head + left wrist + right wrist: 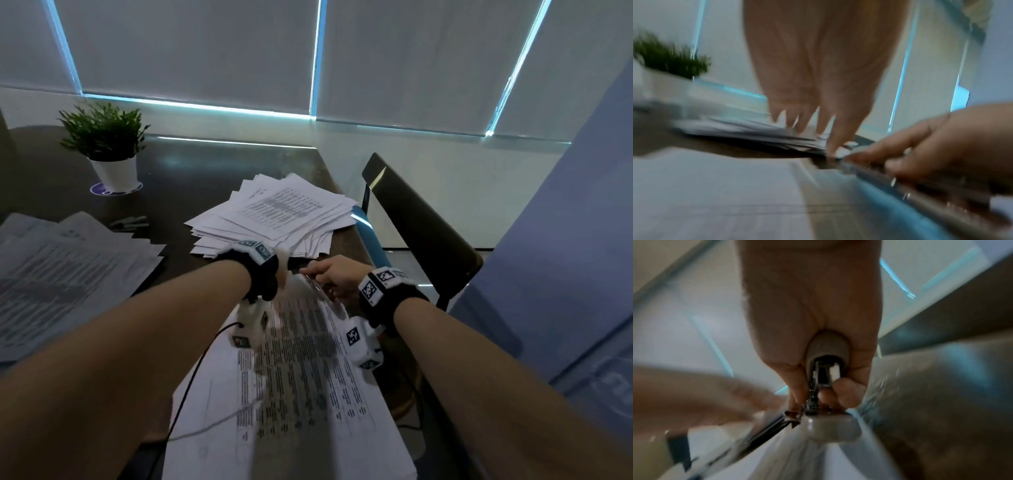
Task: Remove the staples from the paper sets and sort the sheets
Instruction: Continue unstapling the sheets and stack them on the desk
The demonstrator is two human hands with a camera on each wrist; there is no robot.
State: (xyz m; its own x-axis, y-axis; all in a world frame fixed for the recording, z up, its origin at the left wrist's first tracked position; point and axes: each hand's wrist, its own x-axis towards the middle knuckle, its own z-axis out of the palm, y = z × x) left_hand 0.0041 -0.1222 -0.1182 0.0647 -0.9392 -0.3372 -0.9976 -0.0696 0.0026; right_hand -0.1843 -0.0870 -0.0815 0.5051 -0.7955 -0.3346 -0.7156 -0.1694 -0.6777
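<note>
Head view, lower centre: a printed paper set [301,387] lies on the dark table [191,171], its far end under both hands.

Right hand [337,275]: fingers curled round a metal tool with a grey handle, probably a staple remover [827,369]. Right wrist view shows the handle gripped in the fist, with the metal tip pointing down toward the sheet. Motion blur hides whether the tip touches a staple.

Left hand [818,78]: fingers extended and close together, tips pointing down at the far corner of the paper set, just beside the tool tip. Nothing is gripped. Actual contact with the paper cannot be resolved.

Centre of the head view, beyond the hands: a fanned, untidy stack of sheets [274,212]. Left edge: a second paper pile [65,274]. Upper left: a potted plant [109,147] in a white pot. Right of the table: a dark chair [421,226].
</note>
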